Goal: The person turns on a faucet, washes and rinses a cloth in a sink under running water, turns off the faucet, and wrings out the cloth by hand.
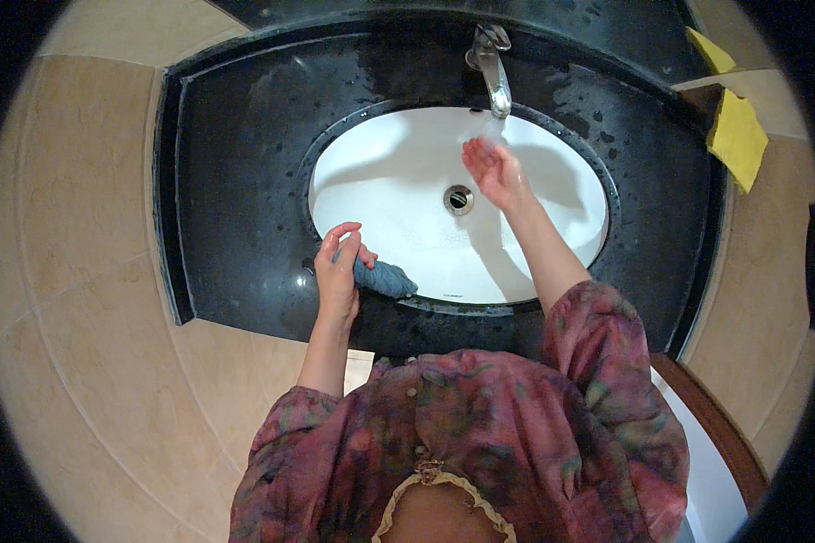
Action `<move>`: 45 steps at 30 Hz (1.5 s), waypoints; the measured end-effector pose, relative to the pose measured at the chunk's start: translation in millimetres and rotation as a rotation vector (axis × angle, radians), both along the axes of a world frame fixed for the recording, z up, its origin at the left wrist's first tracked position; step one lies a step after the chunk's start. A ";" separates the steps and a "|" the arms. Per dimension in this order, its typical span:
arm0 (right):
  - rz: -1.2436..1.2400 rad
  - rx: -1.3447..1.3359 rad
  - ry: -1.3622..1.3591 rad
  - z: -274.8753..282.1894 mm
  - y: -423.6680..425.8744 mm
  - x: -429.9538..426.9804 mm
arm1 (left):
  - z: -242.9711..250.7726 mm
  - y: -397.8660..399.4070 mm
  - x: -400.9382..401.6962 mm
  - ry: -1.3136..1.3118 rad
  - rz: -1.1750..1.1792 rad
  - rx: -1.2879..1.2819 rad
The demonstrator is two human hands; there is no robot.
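Note:
My left hand [343, 268] grips a bunched blue cloth [384, 278] at the front left rim of the white oval washbasin [394, 197]. Palm up and cupped, my right hand [496, 170] is under the spout of the chrome tap [496, 78], with water falling on its fingers. It holds no object. The metal drain [458, 199] lies in the basin just left of my right wrist. Part of the cloth is hidden by my left fingers.
A wet black stone countertop [244, 190] with a raised edge surrounds the basin. A yellow cloth or sponge sheet [738, 139] hangs at the right edge, beside a second yellow piece [712, 51]. Beige tiles [85, 170] border the counter on both sides.

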State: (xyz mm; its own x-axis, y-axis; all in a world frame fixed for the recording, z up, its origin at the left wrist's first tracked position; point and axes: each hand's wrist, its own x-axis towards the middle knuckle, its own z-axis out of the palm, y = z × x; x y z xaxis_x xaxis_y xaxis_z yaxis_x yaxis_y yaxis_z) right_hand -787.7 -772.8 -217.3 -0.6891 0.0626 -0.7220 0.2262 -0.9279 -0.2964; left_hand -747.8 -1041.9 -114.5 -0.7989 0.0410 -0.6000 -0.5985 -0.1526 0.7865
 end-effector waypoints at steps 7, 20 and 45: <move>0.488 0.026 0.053 -22.3 -30.6 37.8 | -7.2 -5.6 -2.4 -0.032 -0.001 -0.003; 0.381 0.375 -0.279 -63.9 -50.4 52.9 | -14.6 5.0 -14.3 -0.089 -0.082 0.026; 0.442 -0.043 0.107 52.2 -32.3 107.1 | -41.3 69.3 -3.2 -0.289 -0.302 0.327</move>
State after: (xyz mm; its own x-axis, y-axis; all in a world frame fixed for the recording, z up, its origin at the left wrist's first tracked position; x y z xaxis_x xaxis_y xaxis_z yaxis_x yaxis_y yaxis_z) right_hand -680.7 -805.0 -165.1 -0.7139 -0.2827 -0.6406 0.5735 -0.7609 -0.3034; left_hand -751.0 -972.6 -155.7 -0.5266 0.4656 -0.7113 -0.8389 -0.1492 0.5234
